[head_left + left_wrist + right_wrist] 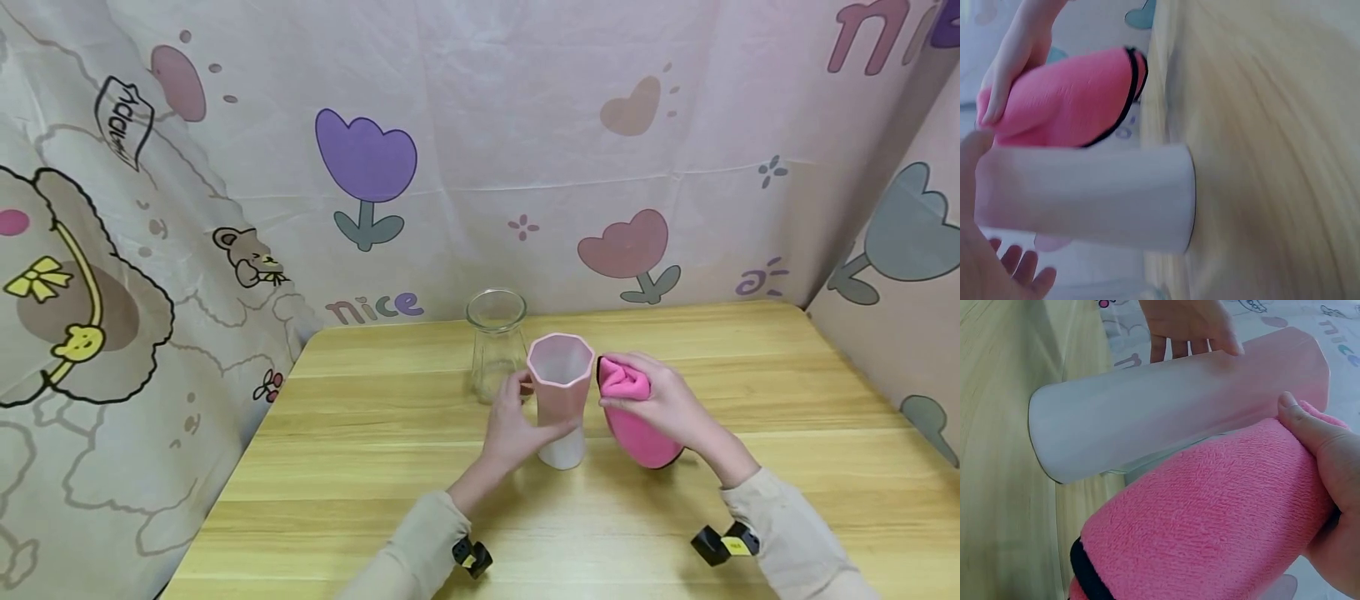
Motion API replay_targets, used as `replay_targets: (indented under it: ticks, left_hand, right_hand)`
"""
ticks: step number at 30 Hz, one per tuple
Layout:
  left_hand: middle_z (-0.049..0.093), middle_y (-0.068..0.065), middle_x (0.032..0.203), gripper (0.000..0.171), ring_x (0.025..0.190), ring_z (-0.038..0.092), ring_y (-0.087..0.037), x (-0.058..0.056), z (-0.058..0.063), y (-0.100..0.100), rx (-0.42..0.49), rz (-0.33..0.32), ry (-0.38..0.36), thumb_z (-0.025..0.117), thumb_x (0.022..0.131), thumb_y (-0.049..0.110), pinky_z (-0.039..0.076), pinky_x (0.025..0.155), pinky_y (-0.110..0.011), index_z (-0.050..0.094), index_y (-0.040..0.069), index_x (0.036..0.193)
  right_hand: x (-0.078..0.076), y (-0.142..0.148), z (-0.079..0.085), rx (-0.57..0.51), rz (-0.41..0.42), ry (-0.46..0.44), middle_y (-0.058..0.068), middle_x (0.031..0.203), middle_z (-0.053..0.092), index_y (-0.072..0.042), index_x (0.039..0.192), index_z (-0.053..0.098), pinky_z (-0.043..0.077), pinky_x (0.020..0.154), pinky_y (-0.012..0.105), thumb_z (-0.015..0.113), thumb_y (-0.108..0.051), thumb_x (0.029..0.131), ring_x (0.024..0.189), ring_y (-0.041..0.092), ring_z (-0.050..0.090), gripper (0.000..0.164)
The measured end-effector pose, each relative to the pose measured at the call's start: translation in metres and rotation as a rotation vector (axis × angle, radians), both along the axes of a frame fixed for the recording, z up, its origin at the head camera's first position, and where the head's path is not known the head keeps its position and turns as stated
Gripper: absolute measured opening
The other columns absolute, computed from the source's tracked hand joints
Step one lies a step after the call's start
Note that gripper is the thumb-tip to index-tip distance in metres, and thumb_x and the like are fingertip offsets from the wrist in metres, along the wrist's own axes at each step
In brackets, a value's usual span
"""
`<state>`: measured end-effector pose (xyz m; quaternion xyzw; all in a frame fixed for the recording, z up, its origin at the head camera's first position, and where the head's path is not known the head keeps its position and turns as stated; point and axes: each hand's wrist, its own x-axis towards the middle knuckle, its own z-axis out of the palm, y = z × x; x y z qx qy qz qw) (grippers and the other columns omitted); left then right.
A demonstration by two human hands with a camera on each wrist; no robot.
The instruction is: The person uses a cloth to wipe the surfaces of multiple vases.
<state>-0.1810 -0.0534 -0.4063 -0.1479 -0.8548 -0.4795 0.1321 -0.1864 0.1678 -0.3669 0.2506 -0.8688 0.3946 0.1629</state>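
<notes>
A tall faceted vase [562,404], pink at the top and fading to white at the base, stands upright on the wooden table. My left hand [513,429] holds it from the left, thumb across the front and fingers round the far side. To its right, my right hand [667,407] grips a folded pink cloth [643,437] with black edging. The cloth hangs down beside the vase; in the right wrist view its fuzzy pile [1210,512] shows close up. From the left wrist, the vase's white lower part [1116,194] is seen meeting the tabletop.
A clear glass vase [486,354] stands behind and left of the pink one, partly covered by it and my left hand. The wooden table [352,467] ends at the back against a printed cloth backdrop [480,150], which also hangs along the left and right sides.
</notes>
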Motion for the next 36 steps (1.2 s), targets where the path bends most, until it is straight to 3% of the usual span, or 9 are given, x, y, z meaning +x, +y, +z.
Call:
replay_targets:
  ticks: [3, 10, 14, 22, 26, 29, 32, 36]
  left_hand:
    - [0.049, 0.000, 0.105, 0.076, 0.095, 0.049, -0.018, 0.003, 0.000, 0.008, -0.031, 0.096, 0.044, 0.081, 0.057, 0.046, 0.043, 0.080, -0.029, 0.045, 0.011, 0.114]
    - [0.046, 0.001, 0.101, 0.076, 0.092, 0.046, -0.015, 0.005, -0.007, 0.020, -0.014, 0.228, 0.098, 0.081, 0.054, 0.049, 0.043, 0.077, -0.028, 0.044, 0.011, 0.108]
    - [0.046, 0.001, 0.099, 0.075, 0.091, 0.046, -0.014, 0.005, -0.009, 0.025, 0.012, 0.256, 0.107, 0.082, 0.054, 0.049, 0.043, 0.076, -0.027, 0.043, 0.012, 0.107]
    - [0.050, 0.003, 0.096, 0.066, 0.086, 0.050, -0.013, 0.007, -0.008, 0.028, 0.080, 0.239, 0.048, 0.082, 0.057, 0.041, 0.042, 0.072, -0.026, 0.044, 0.014, 0.105]
    - [0.052, 0.002, 0.096, 0.064, 0.084, 0.050, -0.012, 0.006, -0.008, 0.027, 0.110, 0.215, 0.062, 0.083, 0.057, 0.036, 0.045, 0.073, -0.029, 0.047, 0.012, 0.104]
    - [0.054, 0.000, 0.097, 0.062, 0.084, 0.052, -0.013, 0.004, -0.010, 0.023, 0.143, 0.157, 0.082, 0.083, 0.058, 0.032, 0.048, 0.076, -0.036, 0.048, 0.011, 0.105]
    - [0.055, -0.001, 0.101, 0.060, 0.088, 0.052, -0.014, 0.000, -0.011, 0.018, 0.183, 0.042, 0.056, 0.082, 0.060, 0.027, 0.048, 0.081, -0.044, 0.050, 0.010, 0.108]
    - [0.055, -0.002, 0.108, 0.063, 0.096, 0.052, -0.016, -0.008, -0.011, 0.007, 0.216, -0.133, -0.032, 0.081, 0.064, 0.022, 0.047, 0.085, -0.039, 0.049, 0.011, 0.118]
  right_hand:
    - [0.000, 0.000, 0.000, -0.015, -0.007, 0.028, 0.005, 0.105, 0.062, -0.004, 0.117, 0.059, 0.045, 0.081, 0.016, 0.078, -0.012, 0.068, 0.094, 0.012, 0.056, 0.053]
    - [-0.001, 0.000, -0.002, -0.030, -0.014, 0.046, 0.005, 0.105, 0.062, -0.005, 0.116, 0.059, 0.043, 0.081, 0.012, 0.079, -0.011, 0.067, 0.094, 0.010, 0.055, 0.053]
    - [-0.001, -0.001, -0.003, -0.033, -0.016, 0.037, 0.005, 0.106, 0.062, -0.005, 0.117, 0.059, 0.042, 0.083, 0.012, 0.079, -0.011, 0.067, 0.095, 0.010, 0.055, 0.054]
    - [-0.001, -0.001, -0.004, -0.040, -0.019, 0.034, 0.005, 0.106, 0.062, -0.005, 0.117, 0.059, 0.042, 0.083, 0.012, 0.079, -0.012, 0.068, 0.095, 0.010, 0.055, 0.054]
    - [-0.002, 0.000, -0.005, -0.045, -0.020, 0.027, 0.004, 0.104, 0.062, -0.005, 0.116, 0.060, 0.043, 0.081, 0.011, 0.079, -0.011, 0.067, 0.093, 0.008, 0.055, 0.053]
    - [-0.002, 0.000, -0.006, -0.047, -0.019, 0.022, 0.005, 0.104, 0.062, -0.005, 0.116, 0.060, 0.043, 0.081, 0.011, 0.079, -0.010, 0.067, 0.093, 0.008, 0.054, 0.053]
    - [-0.002, 0.000, -0.007, -0.044, -0.025, 0.017, 0.005, 0.106, 0.062, -0.005, 0.116, 0.060, 0.042, 0.082, 0.011, 0.079, -0.011, 0.067, 0.095, 0.010, 0.054, 0.053]
    - [-0.001, 0.001, -0.007, -0.040, -0.034, 0.001, 0.006, 0.108, 0.062, -0.005, 0.117, 0.059, 0.043, 0.085, 0.017, 0.079, -0.012, 0.068, 0.098, 0.014, 0.055, 0.054]
